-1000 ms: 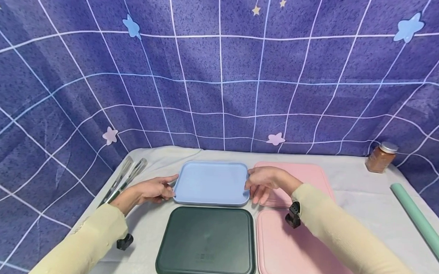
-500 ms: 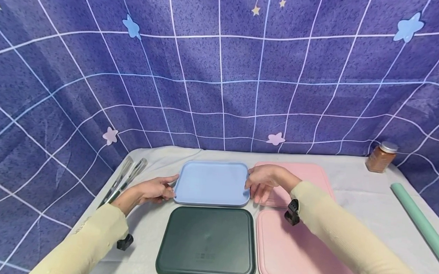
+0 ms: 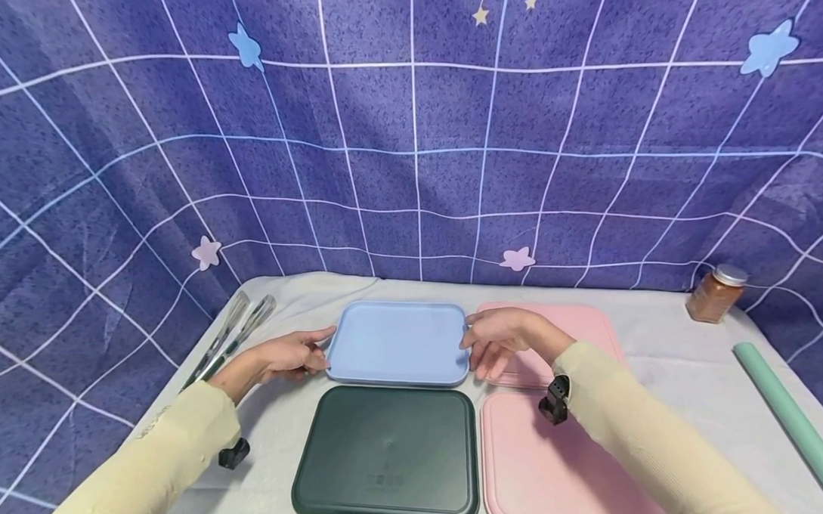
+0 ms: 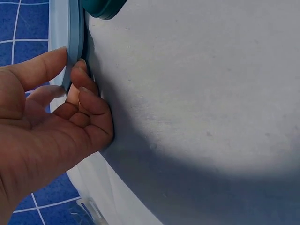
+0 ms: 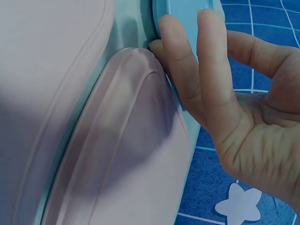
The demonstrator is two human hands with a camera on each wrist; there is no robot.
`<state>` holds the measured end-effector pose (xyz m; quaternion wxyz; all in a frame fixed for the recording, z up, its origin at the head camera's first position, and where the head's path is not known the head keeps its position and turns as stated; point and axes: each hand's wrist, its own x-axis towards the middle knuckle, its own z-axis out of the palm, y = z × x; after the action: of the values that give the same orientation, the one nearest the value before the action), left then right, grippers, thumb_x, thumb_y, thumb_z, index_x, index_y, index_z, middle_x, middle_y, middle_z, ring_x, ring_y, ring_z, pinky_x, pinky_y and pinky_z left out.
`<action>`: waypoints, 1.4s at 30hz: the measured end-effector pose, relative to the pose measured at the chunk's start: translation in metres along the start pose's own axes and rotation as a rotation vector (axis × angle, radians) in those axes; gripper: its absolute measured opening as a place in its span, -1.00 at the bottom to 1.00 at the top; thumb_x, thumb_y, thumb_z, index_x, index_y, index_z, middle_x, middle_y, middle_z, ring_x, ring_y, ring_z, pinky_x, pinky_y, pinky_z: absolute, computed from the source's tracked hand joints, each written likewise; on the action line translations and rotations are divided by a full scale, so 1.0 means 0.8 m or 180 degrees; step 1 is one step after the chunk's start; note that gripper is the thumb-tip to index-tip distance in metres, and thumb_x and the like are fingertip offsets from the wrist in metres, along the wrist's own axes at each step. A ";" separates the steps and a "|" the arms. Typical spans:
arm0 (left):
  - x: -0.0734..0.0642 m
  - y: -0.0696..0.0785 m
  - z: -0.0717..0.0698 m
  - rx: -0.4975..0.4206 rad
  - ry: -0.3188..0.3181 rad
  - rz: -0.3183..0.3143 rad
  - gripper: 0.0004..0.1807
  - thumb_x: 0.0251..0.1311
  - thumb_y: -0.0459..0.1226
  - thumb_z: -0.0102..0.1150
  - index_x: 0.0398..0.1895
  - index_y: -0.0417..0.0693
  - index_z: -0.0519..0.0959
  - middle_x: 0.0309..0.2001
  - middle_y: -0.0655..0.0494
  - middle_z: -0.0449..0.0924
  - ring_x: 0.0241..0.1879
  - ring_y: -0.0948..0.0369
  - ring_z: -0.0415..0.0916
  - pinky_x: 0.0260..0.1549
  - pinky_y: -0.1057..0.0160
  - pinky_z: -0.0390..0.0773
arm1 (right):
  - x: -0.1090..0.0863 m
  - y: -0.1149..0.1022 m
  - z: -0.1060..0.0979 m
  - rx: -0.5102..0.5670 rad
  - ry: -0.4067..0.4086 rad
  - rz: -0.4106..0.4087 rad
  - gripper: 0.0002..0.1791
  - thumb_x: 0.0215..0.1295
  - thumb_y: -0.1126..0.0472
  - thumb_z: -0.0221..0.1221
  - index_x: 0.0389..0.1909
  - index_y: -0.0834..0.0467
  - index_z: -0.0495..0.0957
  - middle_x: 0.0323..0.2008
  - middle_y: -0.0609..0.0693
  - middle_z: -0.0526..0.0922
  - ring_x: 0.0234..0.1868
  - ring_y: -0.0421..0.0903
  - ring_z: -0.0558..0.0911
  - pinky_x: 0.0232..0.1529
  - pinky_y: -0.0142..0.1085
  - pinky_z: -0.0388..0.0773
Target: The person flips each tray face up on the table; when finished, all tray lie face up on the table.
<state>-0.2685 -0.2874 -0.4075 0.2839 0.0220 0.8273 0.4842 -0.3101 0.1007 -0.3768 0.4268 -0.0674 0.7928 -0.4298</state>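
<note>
A light blue rectangular tray (image 3: 398, 343) with a low raised rim lies at the back middle of the white-covered table. My left hand (image 3: 288, 356) pinches its left edge; in the left wrist view the thumb is at the outer side of the blue rim (image 4: 75, 33) and curled fingers sit under it. At the opposite edge, my right hand (image 3: 497, 342) grips the tray near its right side, with the remaining fingers extended downward over a pink board (image 5: 140, 140). In front of the tray sits a dark green rectangular board (image 3: 386, 456) with rounded corners.
Another pink board (image 3: 561, 459) lies under my right forearm. Clear-headed utensils with dark handles (image 3: 228, 334) rest at the left edge. A jar with a silver lid (image 3: 715, 294) stands back right, near a green roll (image 3: 787, 414). A purple cloth (image 3: 448, 175) hangs behind.
Both hands stay at the tray's sides. The right wrist and forearm have shifted very slightly to the right; the tray looks unmoved.
</note>
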 end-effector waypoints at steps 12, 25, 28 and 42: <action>0.002 -0.006 -0.001 0.0056 -0.0066 0.0040 0.00 0.24 -0.39 0.18 0.62 -0.15 -0.21 -0.50 0.22 0.35 -0.54 0.30 0.23 -0.58 0.38 0.27 | -0.003 0.002 0.001 0.0004 0.0030 -0.0044 0.01 0.41 0.21 0.09 0.60 0.18 -0.42 -0.12 0.32 0.71 -0.48 -0.06 0.72 -0.40 -0.18 0.71; -0.001 -0.002 0.008 0.0255 0.0048 0.0165 -0.05 0.25 -0.35 0.19 0.61 -0.20 -0.12 -0.55 0.16 0.32 -0.57 0.26 0.19 -0.59 0.33 0.24 | -0.033 0.022 -0.016 -0.0123 0.0189 -0.0170 -0.03 0.42 0.11 0.12 0.61 0.17 -0.29 -0.10 0.30 0.70 -0.37 0.05 0.74 -0.34 -0.09 0.72; -0.002 0.007 0.009 0.0649 0.0374 0.0394 -0.10 0.24 -0.33 0.17 0.57 -0.34 -0.05 -0.45 0.04 0.49 -0.48 0.24 0.36 -0.50 0.33 0.37 | -0.068 0.042 -0.040 -0.0138 0.0300 -0.0285 -0.02 0.41 0.06 0.14 0.61 0.18 -0.28 -0.06 0.31 0.69 -0.27 0.10 0.75 -0.28 -0.04 0.72; 0.036 0.140 0.095 0.0765 0.0534 0.0927 -0.29 0.42 -0.13 0.09 0.57 -0.04 0.15 0.10 -0.22 0.60 0.08 -0.09 0.57 0.01 0.07 0.59 | -0.177 0.139 -0.150 -0.0354 0.0563 -0.0090 -0.02 0.45 0.00 0.11 0.60 0.21 -0.29 0.26 0.36 0.48 -0.01 0.06 0.67 -0.25 0.01 0.67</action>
<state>-0.2824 -0.1590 -0.3570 0.1364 0.1347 0.8879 0.4182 -0.2807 0.3119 -0.3394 0.3447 -0.0640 0.8490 -0.3954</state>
